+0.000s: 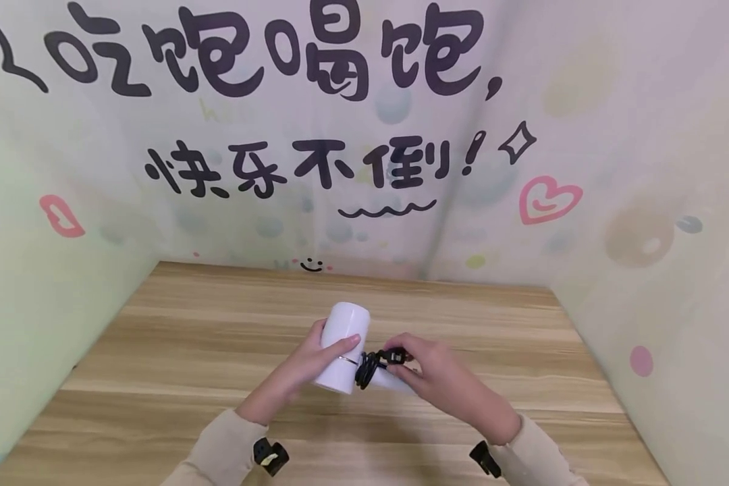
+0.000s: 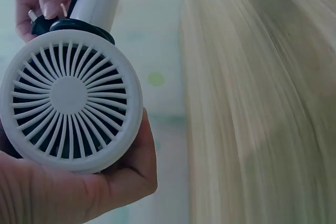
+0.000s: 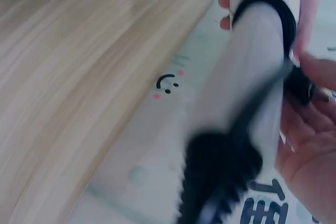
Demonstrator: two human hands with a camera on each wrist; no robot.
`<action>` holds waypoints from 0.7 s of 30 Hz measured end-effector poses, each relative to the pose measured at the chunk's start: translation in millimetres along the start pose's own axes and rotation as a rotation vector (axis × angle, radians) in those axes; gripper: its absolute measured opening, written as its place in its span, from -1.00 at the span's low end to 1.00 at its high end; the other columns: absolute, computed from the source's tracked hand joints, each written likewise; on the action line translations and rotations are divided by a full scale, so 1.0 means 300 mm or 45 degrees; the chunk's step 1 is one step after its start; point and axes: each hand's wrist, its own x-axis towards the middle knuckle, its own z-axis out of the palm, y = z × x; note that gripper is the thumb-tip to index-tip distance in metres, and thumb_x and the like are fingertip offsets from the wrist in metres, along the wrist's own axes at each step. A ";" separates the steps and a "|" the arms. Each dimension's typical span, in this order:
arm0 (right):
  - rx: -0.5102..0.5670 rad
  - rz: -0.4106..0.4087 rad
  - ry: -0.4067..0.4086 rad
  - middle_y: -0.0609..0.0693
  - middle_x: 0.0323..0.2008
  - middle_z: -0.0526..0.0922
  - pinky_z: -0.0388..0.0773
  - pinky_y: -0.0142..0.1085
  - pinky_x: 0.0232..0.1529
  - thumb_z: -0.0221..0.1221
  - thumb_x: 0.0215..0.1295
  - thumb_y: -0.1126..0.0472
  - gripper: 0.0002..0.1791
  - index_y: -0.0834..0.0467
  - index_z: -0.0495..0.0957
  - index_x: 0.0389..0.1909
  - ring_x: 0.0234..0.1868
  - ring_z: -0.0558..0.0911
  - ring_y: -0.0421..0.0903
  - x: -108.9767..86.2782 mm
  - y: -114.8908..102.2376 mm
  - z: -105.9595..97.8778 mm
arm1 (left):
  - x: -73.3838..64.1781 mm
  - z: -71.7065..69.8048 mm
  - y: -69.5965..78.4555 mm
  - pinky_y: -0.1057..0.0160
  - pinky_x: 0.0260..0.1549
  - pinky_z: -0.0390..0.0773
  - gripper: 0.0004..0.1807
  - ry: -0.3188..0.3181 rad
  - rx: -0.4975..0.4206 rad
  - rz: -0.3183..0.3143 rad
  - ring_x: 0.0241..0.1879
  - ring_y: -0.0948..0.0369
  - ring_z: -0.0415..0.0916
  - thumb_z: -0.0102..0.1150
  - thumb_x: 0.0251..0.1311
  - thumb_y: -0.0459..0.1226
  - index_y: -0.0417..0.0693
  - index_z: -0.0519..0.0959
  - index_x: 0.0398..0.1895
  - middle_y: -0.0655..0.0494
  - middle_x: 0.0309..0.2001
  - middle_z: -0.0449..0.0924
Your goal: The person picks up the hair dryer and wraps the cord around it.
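A white hair dryer (image 1: 347, 322) is held up over the table, its round slatted grille (image 2: 69, 96) facing the left wrist camera. My left hand (image 1: 304, 361) grips the barrel, thumb laid across it. Black cord (image 1: 367, 372) is wound round the handle close to the barrel. With thumb and fingers my right hand (image 1: 446, 381) pinches the black plug (image 1: 396, 356) beside the handle; its metal prongs show in the left wrist view. The handle (image 3: 239, 72) slants away from the barrel, with a dark ribbed cord end (image 3: 215, 174) blurred near the right wrist camera.
Under the hands lies a wood-grain table (image 1: 219, 317). A pale printed wall (image 1: 267, 229) with black lettering runs along its back, and side walls (image 1: 674, 270) border it left and right. Black wrist straps (image 1: 271, 456) sit at both cuffs.
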 end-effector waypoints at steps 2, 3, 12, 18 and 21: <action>-0.035 -0.009 0.031 -0.04 -0.14 0.63 0.58 -0.29 -0.13 0.27 0.15 0.20 -0.61 0.19 0.45 -0.02 -0.16 0.62 -0.19 -0.005 -0.005 0.020 | 0.004 -0.005 -0.006 0.10 -0.40 0.62 -0.17 -0.006 -0.059 -0.037 -0.31 0.08 0.56 0.15 0.15 0.01 -0.15 0.01 0.35 -0.21 -0.04 0.45; -0.050 0.002 0.032 -0.03 -0.12 0.62 0.58 -0.29 -0.11 0.30 0.11 0.18 -0.54 0.20 0.42 0.02 -0.14 0.61 -0.17 -0.008 -0.006 0.029 | 0.005 -0.008 -0.008 0.10 -0.39 0.61 -0.17 -0.009 -0.079 -0.051 -0.31 0.08 0.56 0.14 0.15 0.01 -0.15 0.00 0.34 -0.21 -0.05 0.45; -0.371 0.019 0.192 -0.01 -0.03 0.54 0.47 -0.19 -0.02 0.43 -0.12 0.21 -0.27 0.21 0.32 0.12 -0.03 0.54 -0.11 -0.024 0.006 0.128 | 0.005 -0.021 -0.017 0.08 -0.32 0.61 -0.16 -0.016 -0.151 -0.100 -0.26 0.08 0.55 0.09 0.19 0.04 -0.17 -0.04 0.35 -0.23 -0.03 0.45; -0.549 -0.044 0.307 0.01 -0.07 0.54 0.45 -0.24 -0.08 0.46 -0.15 0.16 -0.26 0.23 0.34 0.09 -0.04 0.54 -0.12 -0.019 0.038 0.179 | 0.009 -0.023 -0.029 0.04 -0.22 0.59 -0.15 -0.049 -0.215 -0.131 -0.25 0.11 0.55 0.01 0.25 0.04 -0.19 -0.13 0.39 -0.23 -0.02 0.46; -0.581 -0.034 0.321 0.01 -0.08 0.55 0.46 -0.25 -0.07 0.46 -0.16 0.11 -0.23 0.23 0.34 0.10 -0.07 0.55 -0.13 -0.021 0.055 0.199 | 0.011 -0.025 -0.040 0.00 -0.18 0.57 -0.16 -0.059 -0.226 -0.143 -0.24 0.11 0.55 -0.04 0.28 0.05 -0.17 -0.17 0.40 -0.23 -0.02 0.46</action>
